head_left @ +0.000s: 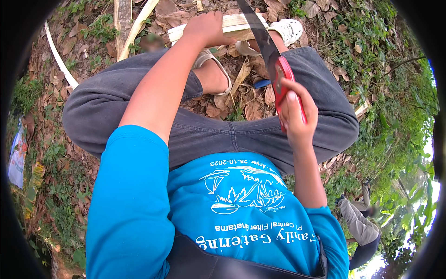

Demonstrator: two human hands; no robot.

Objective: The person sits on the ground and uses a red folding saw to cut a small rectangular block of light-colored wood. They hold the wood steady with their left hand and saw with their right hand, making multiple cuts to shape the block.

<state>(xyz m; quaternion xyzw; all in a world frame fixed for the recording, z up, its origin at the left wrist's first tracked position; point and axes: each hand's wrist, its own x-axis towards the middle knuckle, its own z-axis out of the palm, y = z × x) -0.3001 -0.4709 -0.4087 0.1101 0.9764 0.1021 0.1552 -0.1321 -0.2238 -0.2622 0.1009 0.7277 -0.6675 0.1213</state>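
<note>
My left hand (206, 29) is closed round a pale, split length of wood (236, 21), which lies across near my feet at the top of the view. My right hand (299, 111) grips the red handle of a handsaw (284, 76). The saw's dark blade slants up and to the left, crossing over the wood near its right end, to the right of my left hand. Whether the teeth touch the wood I cannot tell. The blade's tip runs out of the top of the view.
My bent legs and white clogs (289, 31) frame the work. Long pale wood strips (139, 25) lie at the upper left. A small blue object (261, 83) rests among dry leaves. Green plants grow at the right, where another person (360, 225) bends over.
</note>
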